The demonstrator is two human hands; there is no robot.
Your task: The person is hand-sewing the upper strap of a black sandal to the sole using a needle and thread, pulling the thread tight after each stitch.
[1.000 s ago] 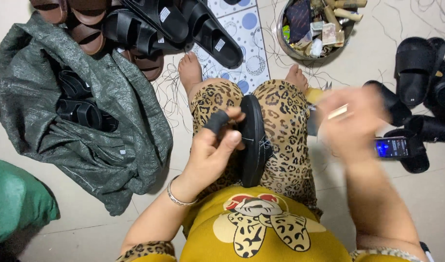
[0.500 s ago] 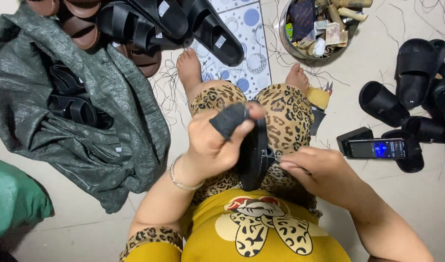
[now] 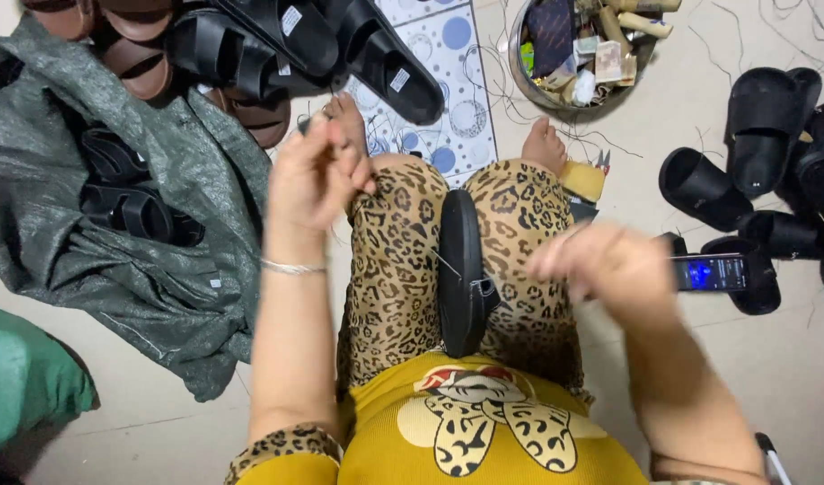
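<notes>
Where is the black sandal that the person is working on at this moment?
In the head view, the black sandal stands on edge between the person's knees, near the middle of the picture, just left of the blurred right hand and below the raised left hand.

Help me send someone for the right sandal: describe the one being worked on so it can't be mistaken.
Start at the person's leopard-print lap. The black sandal stands on edge between the thighs, with thin thread running from it. Unlike the black sandals piled at the top and right, it alone rests on the person.
</notes>
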